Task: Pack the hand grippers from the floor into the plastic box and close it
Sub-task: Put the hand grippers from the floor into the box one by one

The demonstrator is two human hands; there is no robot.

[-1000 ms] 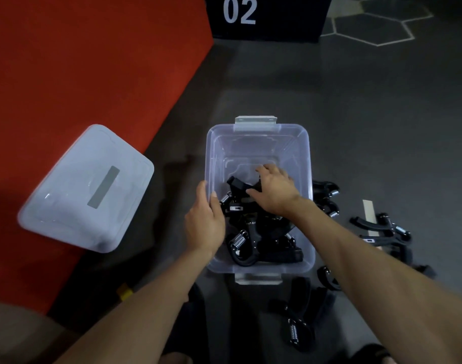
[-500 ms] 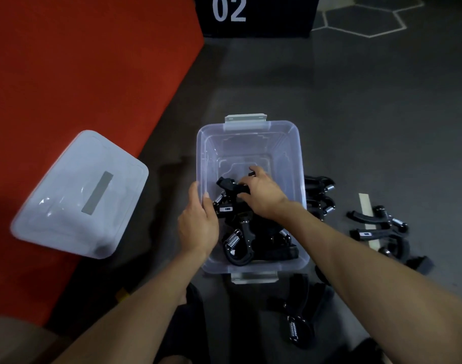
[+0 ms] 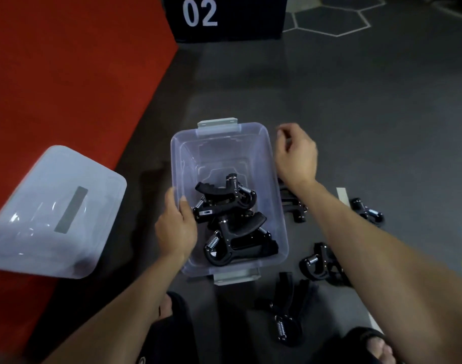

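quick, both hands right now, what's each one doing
Left hand: gripping the left wall of the plastic box, holding nothing else.
Right hand: outside the box's right side, fingers loosely curled, empty.

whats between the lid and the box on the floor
In the head view, only the left hand, gripping the plastic box's left wall. Otherwise the stretch from the lid to the box is bare dark floor and red mat edge.
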